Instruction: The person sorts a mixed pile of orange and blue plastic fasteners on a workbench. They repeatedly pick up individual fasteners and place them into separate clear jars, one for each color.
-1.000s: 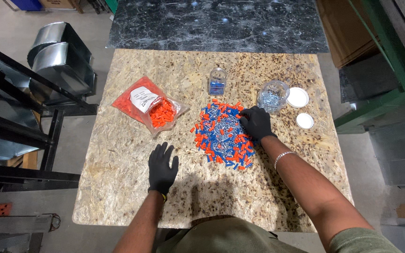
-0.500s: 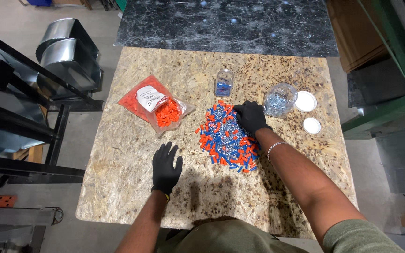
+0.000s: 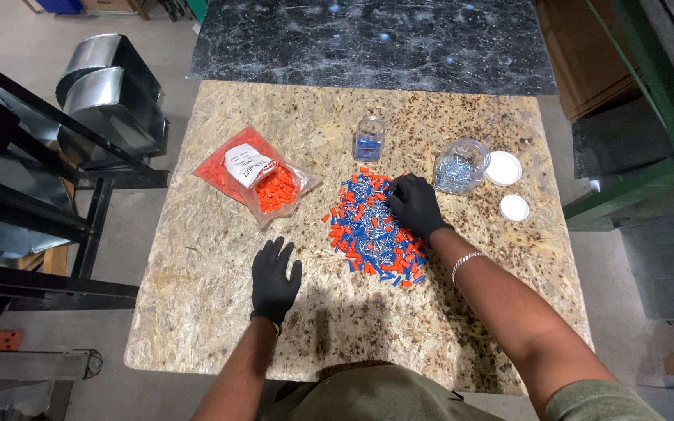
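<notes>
Resting curled right hand on connector pile

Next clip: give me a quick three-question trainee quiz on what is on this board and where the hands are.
1. True or false: the left hand lies flat on the board, apart from the mixed pile.
2. Which hand is on the pile of orange and blue pieces? A) left B) right C) neither
3. Fill in: the small jar behind the pile holds ____ pieces.

Key
1. True.
2. B: the right hand rests on the pile's upper right part.
3. Blue. The larger jar holds silvery pieces, and the plastic bag holds orange ones.
</notes>
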